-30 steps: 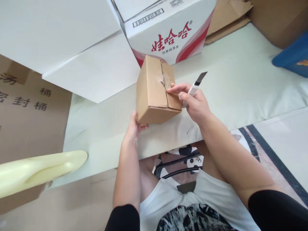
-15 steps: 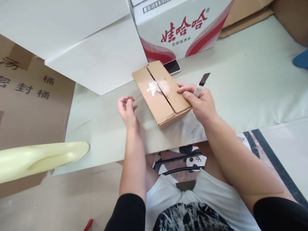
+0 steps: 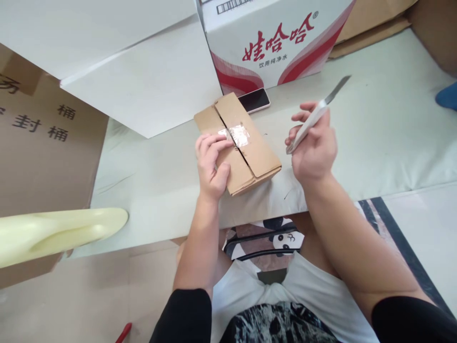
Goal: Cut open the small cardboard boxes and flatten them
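Observation:
A small brown cardboard box (image 3: pixel 255 150) lies on the pale covered surface, its two top flaps meeting at a narrow dark gap. Shiny clear tape (image 3: pixel 240 136) with a torn pale patch crosses that gap. My left hand (image 3: pixel 213 164) rests on the left flap, fingers laid out towards the tape and thumb apart. To the right of the box and off it, my right hand (image 3: pixel 316 143) is raised, palm partly up. It holds a utility knife (image 3: pixel 310 125) with a white handle, its bare blade pointing up and away to the right.
Behind the box lie a phone (image 3: pixel 255 100) and a white carton with red lettering (image 3: pixel 274 47). A large white box (image 3: pixel 143 85) stands at the back left. A brown carton (image 3: pixel 53 157) and a pale yellow curved object (image 3: pixel 71 231) are at the left.
My left hand has moved right onto the box's left flap. My right hand has let go of the box's right side and lifted away with the knife, which has turned in the hand.

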`<state>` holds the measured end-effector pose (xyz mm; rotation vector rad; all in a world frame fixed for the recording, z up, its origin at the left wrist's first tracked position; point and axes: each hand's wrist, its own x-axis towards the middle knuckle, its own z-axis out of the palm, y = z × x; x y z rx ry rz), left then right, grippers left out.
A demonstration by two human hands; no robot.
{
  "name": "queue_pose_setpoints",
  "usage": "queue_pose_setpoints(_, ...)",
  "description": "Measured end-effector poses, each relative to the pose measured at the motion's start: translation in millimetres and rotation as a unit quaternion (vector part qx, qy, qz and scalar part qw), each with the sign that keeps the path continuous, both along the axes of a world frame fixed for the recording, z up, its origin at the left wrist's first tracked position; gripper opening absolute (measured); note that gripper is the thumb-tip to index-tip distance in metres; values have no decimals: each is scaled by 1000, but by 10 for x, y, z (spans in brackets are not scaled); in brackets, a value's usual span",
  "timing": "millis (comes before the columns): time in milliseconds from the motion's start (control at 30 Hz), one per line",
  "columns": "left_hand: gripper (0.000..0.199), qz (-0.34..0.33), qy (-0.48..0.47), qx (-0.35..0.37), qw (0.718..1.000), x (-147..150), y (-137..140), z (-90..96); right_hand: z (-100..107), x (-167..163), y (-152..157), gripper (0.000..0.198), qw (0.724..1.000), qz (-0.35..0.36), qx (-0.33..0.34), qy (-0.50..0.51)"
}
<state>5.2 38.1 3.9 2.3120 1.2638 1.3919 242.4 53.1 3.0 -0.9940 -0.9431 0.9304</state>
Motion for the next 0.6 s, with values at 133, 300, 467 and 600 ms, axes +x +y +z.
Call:
queue_pose_setpoints(133, 39, -1, 19, 8, 1000, 169, -231, 81, 231, 20, 7, 41, 999, -4, -8, 46)
queue_pose_setpoints(300, 32, -24, 6, 61, 998, 292, -385, 94, 640, -46, -249, 43, 995, -56, 80, 35)
queue_pose_setpoints(467, 44, -2, 17, 37, 999, 302, -361, 57, 939, 17, -468, 37, 988, 67, 57, 131)
queue_pose_setpoints(600, 45, -33, 34, 6, 999, 293, -355, 44, 999, 20, -465, 49, 977, 101, 19, 187)
